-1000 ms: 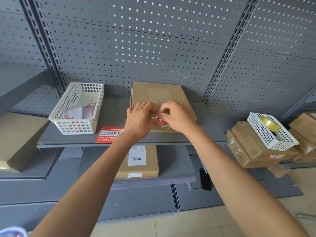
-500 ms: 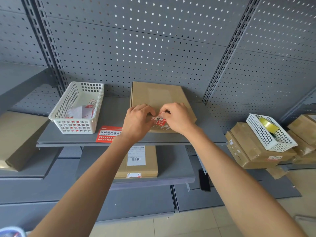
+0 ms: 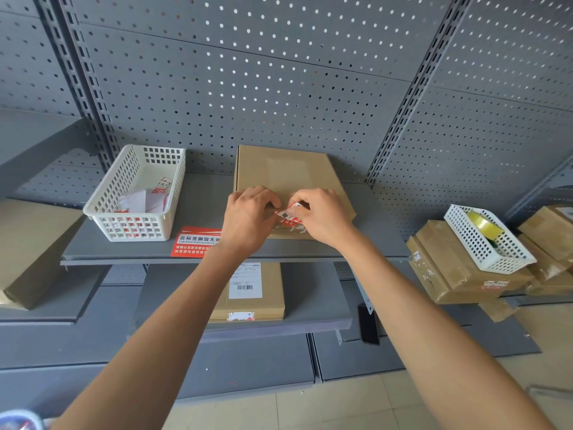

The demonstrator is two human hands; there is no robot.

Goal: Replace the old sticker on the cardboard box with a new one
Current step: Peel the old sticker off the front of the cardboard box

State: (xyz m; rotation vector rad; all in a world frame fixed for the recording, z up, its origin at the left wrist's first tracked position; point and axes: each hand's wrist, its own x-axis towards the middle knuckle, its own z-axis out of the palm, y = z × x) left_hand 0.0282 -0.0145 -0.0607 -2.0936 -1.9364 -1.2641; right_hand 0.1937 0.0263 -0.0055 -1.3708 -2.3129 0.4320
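Note:
A flat brown cardboard box (image 3: 288, 169) lies on the grey shelf (image 3: 201, 206). At its near edge a red and white sticker (image 3: 286, 216) is partly lifted off the cardboard, leaving torn white and red residue below it. My right hand (image 3: 322, 217) pinches the sticker's raised end between thumb and fingers. My left hand (image 3: 248, 218) rests on the box beside it, fingertips curled at the sticker's left end. A flat red sticker (image 3: 195, 242) with white print lies on the shelf left of my left wrist.
A white mesh basket (image 3: 136, 193) with red and white sticker scraps stands at the shelf's left. Below, another labelled box (image 3: 248, 293) sits on a lower shelf. At the right, stacked cardboard boxes (image 3: 449, 268) carry a white basket (image 3: 486, 240) with a yellow tape roll.
The sticker's free end has lifted higher off the box as my right hand pulled it up and slightly back. My left hand has stayed pressed on the box.

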